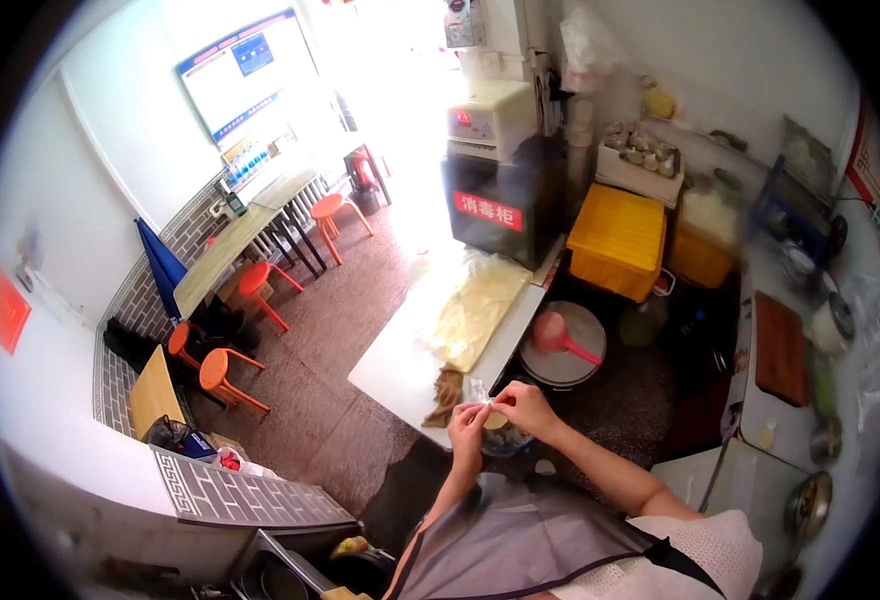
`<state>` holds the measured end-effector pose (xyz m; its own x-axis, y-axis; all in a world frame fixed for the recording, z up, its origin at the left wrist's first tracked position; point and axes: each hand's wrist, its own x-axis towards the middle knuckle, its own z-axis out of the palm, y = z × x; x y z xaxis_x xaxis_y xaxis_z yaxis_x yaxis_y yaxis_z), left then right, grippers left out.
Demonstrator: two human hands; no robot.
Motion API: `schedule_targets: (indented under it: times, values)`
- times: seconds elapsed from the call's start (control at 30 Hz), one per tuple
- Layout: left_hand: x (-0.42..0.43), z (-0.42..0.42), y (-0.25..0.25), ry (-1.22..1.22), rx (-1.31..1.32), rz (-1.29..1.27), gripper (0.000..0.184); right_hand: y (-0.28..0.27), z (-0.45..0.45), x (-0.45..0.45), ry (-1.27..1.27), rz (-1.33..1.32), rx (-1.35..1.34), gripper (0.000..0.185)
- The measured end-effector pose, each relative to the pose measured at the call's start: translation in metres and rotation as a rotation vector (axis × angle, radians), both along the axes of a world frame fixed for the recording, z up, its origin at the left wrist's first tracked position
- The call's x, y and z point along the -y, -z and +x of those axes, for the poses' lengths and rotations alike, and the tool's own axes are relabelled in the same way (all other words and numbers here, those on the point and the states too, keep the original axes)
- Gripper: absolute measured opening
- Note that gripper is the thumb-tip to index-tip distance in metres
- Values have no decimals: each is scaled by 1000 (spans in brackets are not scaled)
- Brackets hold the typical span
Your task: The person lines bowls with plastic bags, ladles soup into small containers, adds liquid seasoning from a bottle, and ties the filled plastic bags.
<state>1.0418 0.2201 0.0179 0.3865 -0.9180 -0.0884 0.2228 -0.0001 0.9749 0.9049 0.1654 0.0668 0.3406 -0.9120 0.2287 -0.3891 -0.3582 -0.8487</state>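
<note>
The fingertips of the left hand (467, 427) and the right hand (527, 408) are drawn together, almost meeting, both pinching a small piece of clear plastic (479, 388). This piece is at the near end of the white table (388, 372), its upper part sticking up past the fingers; its exact shape is too small to tell. Just below the hands, beside the near end of the white table, a bowl (508, 440) shows partly, its contents mostly hidden by the wrists. A brown cloth (447, 393) lies on the white table close to the left hand, and behind it a pale yellow sheet (487, 300) stretches toward the far end. To the right of the white table, a pink ladle (564, 338) rests on a round white lid (589, 347). Beyond that, right of the far end, is a yellow crate (615, 240). A black cabinet (480, 185) is behind the white table, with a cream machine (492, 112) on top. Well to the right lies a brown board (780, 350); well to the left, orange stools (216, 369) line a long table (200, 277).
</note>
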Motion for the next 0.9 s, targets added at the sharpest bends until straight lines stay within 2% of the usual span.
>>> schedule_targets:
  times: [0.07,0.13,0.27,0.33,0.37,0.4,0.43,0.47,0.53,0.57,0.63,0.7,0.77,0.9]
  values:
    - [4,2,3,-15,69,-10,13,-1,0,10,-53,60,-52,15]
    - [5,1,-5,-41,494,-84,11,-2,-3,20,-100,121,-110,18]
    - [11,1,-6,-42,598,-89,10,-7,-3,35,-247,221,-195,19]
    - [17,2,0,-28,446,-30,11,-8,1,38,-279,232,-208,18]
    - [19,4,6,-31,446,-31,11,-5,3,36,-300,-160,-205,17]
    - [22,4,9,2,180,11,10,-7,5,35,-313,-551,-196,15]
    - [24,4,12,34,-86,53,13,-10,5,36,-315,-552,-197,15]
    - [27,2,16,33,-86,53,13,-12,4,37,-357,-570,-176,14]
    - [31,-6,8,-34,-58,-185,11,-19,5,39,-400,-587,-153,13]
    - [32,-6,3,-34,-56,-184,11,-21,5,41,-433,-636,-139,12]
    - [31,-9,-6,203,-36,-102,15,-22,4,47,-468,-683,-126,12]
    - [30,-10,-4,221,3,-31,20,-19,0,55,-526,-730,-183,12]
    - [31,-7,6,359,-115,64,34,-15,-3,62,-533,-736,-172,13]
    - [32,-13,16,361,-221,120,35,-16,-9,72,-550,-707,-148,16]
